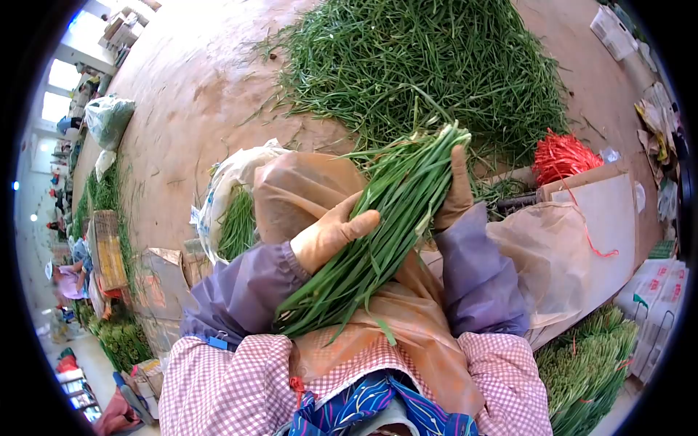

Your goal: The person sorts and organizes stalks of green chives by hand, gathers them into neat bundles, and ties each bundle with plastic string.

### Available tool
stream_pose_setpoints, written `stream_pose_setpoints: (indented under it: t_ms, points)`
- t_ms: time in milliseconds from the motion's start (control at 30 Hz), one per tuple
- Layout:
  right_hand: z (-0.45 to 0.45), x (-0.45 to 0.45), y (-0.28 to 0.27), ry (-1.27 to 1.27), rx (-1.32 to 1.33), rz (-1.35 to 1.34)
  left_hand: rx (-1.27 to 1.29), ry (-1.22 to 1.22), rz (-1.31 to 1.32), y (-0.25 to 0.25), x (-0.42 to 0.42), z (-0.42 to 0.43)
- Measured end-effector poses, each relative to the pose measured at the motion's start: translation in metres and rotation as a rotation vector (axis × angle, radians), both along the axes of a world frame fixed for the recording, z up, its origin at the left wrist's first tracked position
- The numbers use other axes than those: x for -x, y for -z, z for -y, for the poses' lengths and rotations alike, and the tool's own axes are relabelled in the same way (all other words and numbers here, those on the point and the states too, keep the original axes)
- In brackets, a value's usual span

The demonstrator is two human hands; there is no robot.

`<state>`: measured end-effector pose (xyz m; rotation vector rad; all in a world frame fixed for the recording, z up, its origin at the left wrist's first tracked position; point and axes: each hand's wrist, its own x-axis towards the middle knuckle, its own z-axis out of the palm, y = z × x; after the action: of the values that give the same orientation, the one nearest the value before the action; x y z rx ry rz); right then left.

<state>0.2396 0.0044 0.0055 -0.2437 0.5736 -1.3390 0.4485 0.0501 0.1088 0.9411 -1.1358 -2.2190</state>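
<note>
A long bunch of garlic chives (396,211) slants across my lap, pale cut ends at the upper right and loose leaf tips at the lower left. My left hand (331,234), in a light glove, grips it from the left with the thumb on top and the fingers hidden behind. On the other side my right hand (456,190), also gloved, holds it near the pale ends; its fingers are partly hidden. Just beyond the hands lies a big heap of loose chives (429,69). A translucent orange-brown apron (429,309) covers my lap under the bunch.
Red plastic ties (563,156) lie on cardboard (614,218) to the right. Tied green bundles (592,363) stand at the lower right, near white crates (651,305). At left is a white sack (231,171) with greens inside. Another person (69,280) is at the far left.
</note>
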Motion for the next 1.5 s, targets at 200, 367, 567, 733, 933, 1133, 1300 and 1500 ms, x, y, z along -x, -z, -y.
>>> stream_pose_setpoints:
  t_ms: [200,367,567,733,933,1133,1300,1500]
  points:
    - [-0.034,-0.06,-0.02,-0.205,-0.419,0.308,-0.069,-0.185,0.296,0.025,0.007,0.012]
    - [-0.031,-0.09,-0.006,-0.373,-0.713,0.428,-0.474,-0.048,0.512,0.013,-0.004,0.051]
    - [-0.018,-0.095,0.057,-0.393,-0.84,0.443,-0.597,0.36,0.802,0.096,-0.018,0.109]
    - [-0.02,-0.104,0.181,-0.357,-0.823,0.474,-0.777,0.272,0.811,0.174,0.0,0.109]
    - [-0.008,-0.133,0.195,-0.106,-0.769,0.39,-0.251,0.441,0.917,0.163,-0.011,0.102]
    - [0.017,-0.111,0.115,-0.062,-0.504,0.408,0.132,0.05,1.0,0.088,0.0,0.068]
    - [0.016,-0.105,0.049,0.188,-0.251,0.303,0.031,-0.197,0.455,0.052,0.011,0.037]
    - [-0.01,-0.11,0.002,0.126,-0.15,0.328,-0.05,-0.197,0.475,0.027,0.003,0.001]
